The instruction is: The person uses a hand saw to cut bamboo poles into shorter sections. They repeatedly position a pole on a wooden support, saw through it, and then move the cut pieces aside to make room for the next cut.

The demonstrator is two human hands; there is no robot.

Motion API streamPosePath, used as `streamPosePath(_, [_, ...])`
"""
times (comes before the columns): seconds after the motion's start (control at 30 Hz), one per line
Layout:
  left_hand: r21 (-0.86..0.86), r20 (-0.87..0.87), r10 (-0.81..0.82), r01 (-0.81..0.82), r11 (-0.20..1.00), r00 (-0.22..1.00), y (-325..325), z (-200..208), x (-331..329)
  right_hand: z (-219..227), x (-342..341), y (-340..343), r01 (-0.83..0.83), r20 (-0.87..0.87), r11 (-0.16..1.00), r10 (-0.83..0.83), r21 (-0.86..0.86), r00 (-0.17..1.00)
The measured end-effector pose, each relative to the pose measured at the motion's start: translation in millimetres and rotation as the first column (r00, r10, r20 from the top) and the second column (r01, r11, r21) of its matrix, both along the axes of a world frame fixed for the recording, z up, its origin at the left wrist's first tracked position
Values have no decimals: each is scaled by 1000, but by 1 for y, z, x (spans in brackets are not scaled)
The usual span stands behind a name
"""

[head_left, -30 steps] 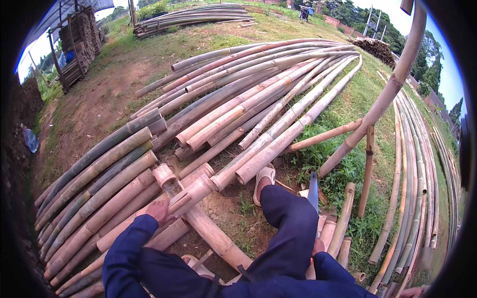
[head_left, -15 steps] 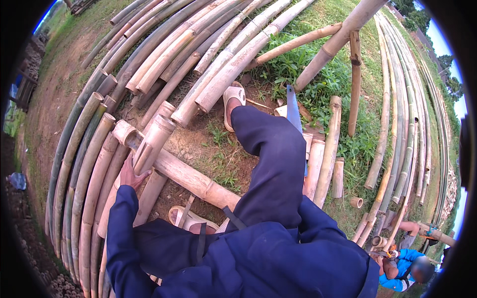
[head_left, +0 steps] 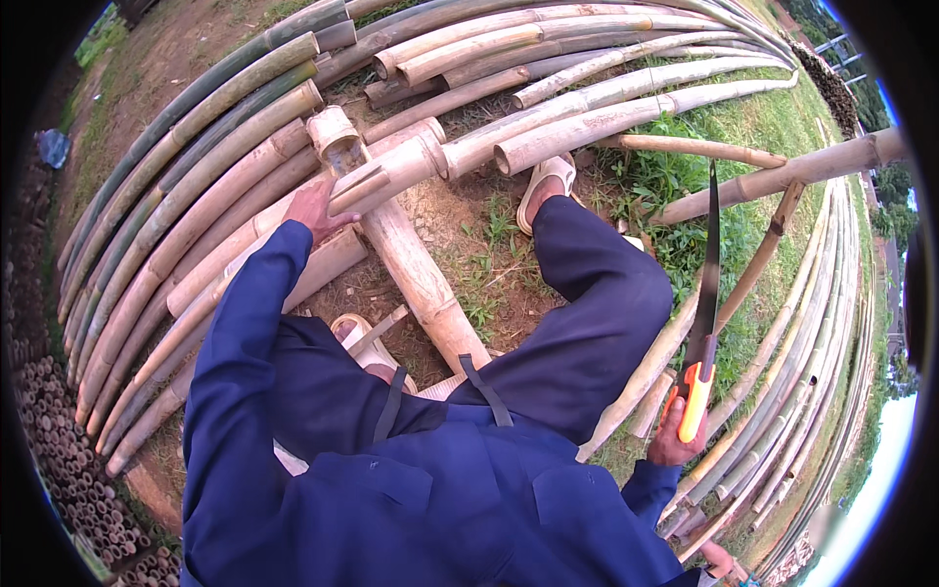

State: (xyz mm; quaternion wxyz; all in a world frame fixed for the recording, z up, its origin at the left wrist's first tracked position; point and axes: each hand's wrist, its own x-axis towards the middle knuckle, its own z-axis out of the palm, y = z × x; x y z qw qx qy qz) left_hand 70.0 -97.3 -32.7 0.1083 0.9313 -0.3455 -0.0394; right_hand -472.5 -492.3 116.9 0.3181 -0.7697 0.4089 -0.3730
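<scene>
My left hand (head_left: pixel 315 208) is closed around a bamboo pole (head_left: pixel 406 164), just beside a long cut or split near its end. That pole lies across a thicker bamboo log (head_left: pixel 421 274), which runs from between my legs to an open cup-like end (head_left: pixel 337 132). Out to the right, my right hand (head_left: pixel 675 437) grips the orange and yellow handle of a hand saw (head_left: pixel 706 293). Its long dark blade points up and away, apart from any bamboo. Some of the left fingers are hidden by the pole.
Long bamboo poles (head_left: pixel 196 157) lie stacked along the left and far side. More poles (head_left: pixel 782 323) stretch along the right. A slanted bamboo prop (head_left: pixel 782 181) stands at the far right. My sandalled foot (head_left: pixel 550 191) rests beside the log. Another person's hand (head_left: pixel 717 560) shows at lower right.
The saw has come up from beside my right leg, and my right hand on its handle is now visible. My view has turned, while the left hand stays on the pole.
</scene>
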Motion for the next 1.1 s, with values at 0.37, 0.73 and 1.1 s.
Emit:
streamPosePath(0.37, [-17, -108, 8, -9, 1000, 994, 1, 14, -10, 16, 200, 103, -638, 349, 670, 535, 380, 769])
streamPosePath(0.73, [-12, -98, 6, -7, 1000, 995, -2, 19, -18, -72, 244, 148, -713, 240, 638, 673, 291, 699])
streamPosePath(1.1, [-4, -151, 80, -82, 997, 985, -1, 10, -8, -74, 225, 146, -775, 55, 600, 783, 198, 620])
